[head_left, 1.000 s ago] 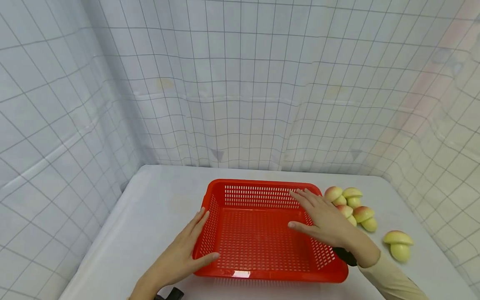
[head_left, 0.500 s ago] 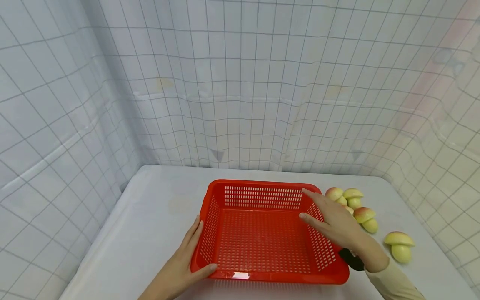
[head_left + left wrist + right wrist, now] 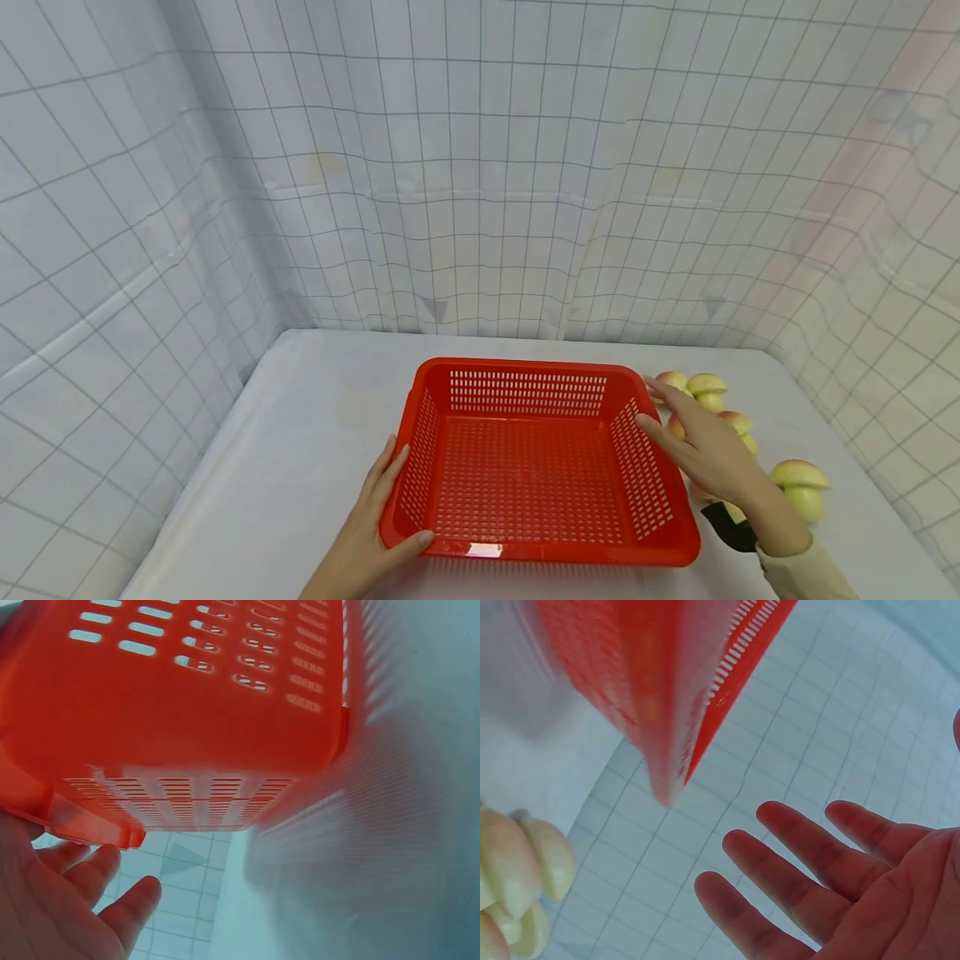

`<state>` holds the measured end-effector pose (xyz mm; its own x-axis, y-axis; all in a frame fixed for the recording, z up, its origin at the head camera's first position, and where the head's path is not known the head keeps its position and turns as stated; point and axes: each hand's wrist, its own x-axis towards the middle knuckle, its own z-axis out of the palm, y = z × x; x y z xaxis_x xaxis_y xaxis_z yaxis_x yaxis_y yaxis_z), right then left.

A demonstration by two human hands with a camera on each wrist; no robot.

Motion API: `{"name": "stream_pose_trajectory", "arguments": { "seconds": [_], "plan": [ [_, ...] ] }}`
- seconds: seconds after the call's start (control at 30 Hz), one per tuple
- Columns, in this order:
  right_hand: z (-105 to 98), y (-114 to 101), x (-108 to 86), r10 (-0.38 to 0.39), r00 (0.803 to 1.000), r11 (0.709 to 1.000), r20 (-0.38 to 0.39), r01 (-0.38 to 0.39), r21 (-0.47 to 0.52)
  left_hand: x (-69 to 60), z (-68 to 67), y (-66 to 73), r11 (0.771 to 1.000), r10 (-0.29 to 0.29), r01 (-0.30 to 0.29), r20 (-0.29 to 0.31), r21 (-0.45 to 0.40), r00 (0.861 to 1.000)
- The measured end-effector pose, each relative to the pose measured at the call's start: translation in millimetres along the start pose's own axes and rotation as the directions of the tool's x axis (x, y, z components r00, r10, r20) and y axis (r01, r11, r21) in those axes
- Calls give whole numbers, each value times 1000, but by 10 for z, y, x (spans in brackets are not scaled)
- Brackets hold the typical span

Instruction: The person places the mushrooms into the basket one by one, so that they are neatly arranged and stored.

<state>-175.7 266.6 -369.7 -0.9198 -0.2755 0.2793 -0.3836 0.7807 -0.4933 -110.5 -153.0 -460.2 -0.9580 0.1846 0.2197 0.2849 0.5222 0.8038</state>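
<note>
A red plastic basket [image 3: 570,552] with slotted walls stands on the white table, nothing inside it. At its front left corner my left hand [image 3: 363,533] rests against the rim, thumb at the front edge and fingers extended along the outer side. The left wrist view has those fingers [image 3: 90,874] close under the rim. My right hand [image 3: 708,454] hovers by the basket's right rim with fingers spread and holds nothing, as the right wrist view also shows. Beneath and behind it lie several pale yellow mushroom-shaped pieces [image 3: 707,390] with reddish caps, partly hidden by the hand.
One separate mushroom-shaped piece [image 3: 801,490] lies farther right on the table. White table surface [image 3: 300,433] stretches left of the basket. Grid-patterned white curtains [image 3: 510,208] surround the table at the back and both sides.
My right hand has moved right, from above the basket's inside to its right rim and the mushroom-shaped pieces. My left hand has slid slightly toward the front corner. The basket has hardly moved.
</note>
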Motion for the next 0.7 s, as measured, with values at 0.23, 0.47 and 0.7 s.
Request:
{"name": "stream_pose_trajectory", "arguments": {
  "seconds": [0.23,0.47,0.7],
  "plan": [
    [-8,163,-141,57,997,998,-47,-58,-20,9,97,-94,975,108,-119,-66,-190,992],
    [-8,302,-288,114,988,993,-100,-114,10,8,181,-117,937,81,-110,-101,-331,992],
    [1,421,-445,172,967,985,-186,-174,2,-25,221,-44,857,-50,1,-82,-516,995]
  ]
}}
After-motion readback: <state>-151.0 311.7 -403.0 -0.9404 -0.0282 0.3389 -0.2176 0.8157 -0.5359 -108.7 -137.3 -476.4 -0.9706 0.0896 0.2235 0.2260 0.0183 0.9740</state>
